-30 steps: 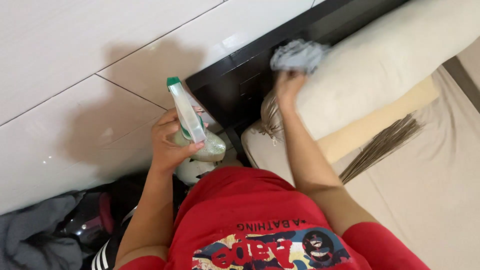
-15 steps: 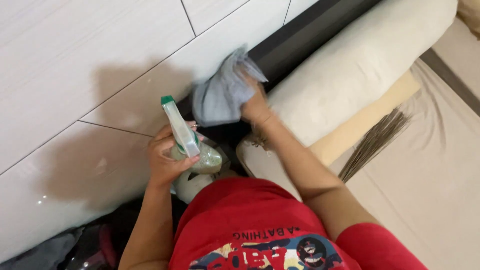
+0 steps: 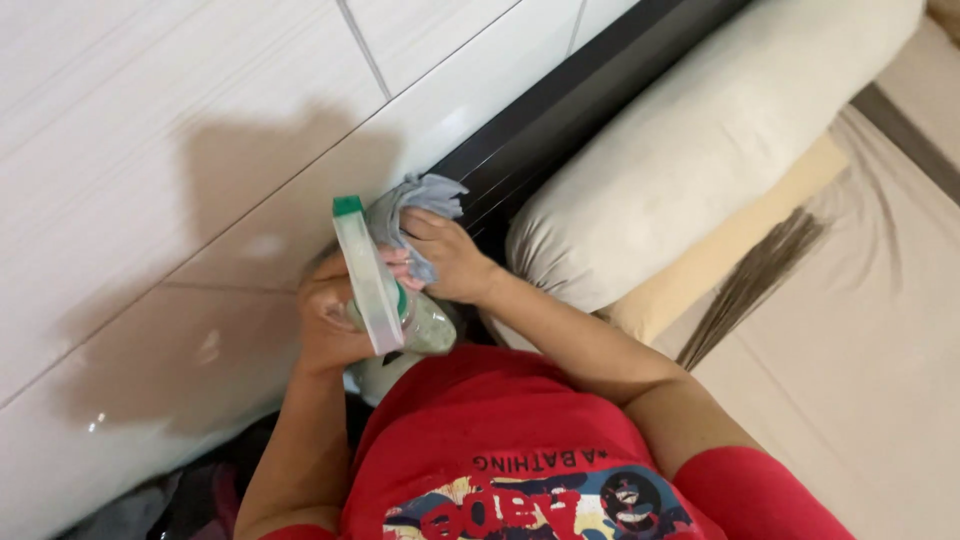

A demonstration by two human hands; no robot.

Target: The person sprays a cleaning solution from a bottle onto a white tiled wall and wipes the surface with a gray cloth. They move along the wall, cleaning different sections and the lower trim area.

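My left hand grips a clear spray bottle with a white trigger head and a green nozzle tip, held upright in front of my chest. My right hand is bunched around a grey cloth and sits right against the bottle's head. Both hands are close to the white tiled wall, just beside the black headboard.
A cream pillow lies against the headboard on a beige bed sheet. A bundle of thin broom straws rests on the bed beside the pillow. Dark clothes lie piled low on the left.
My right hand has drawn the grey cloth back from the headboard down to the spray bottle. The left hand with the bottle has stayed in place.
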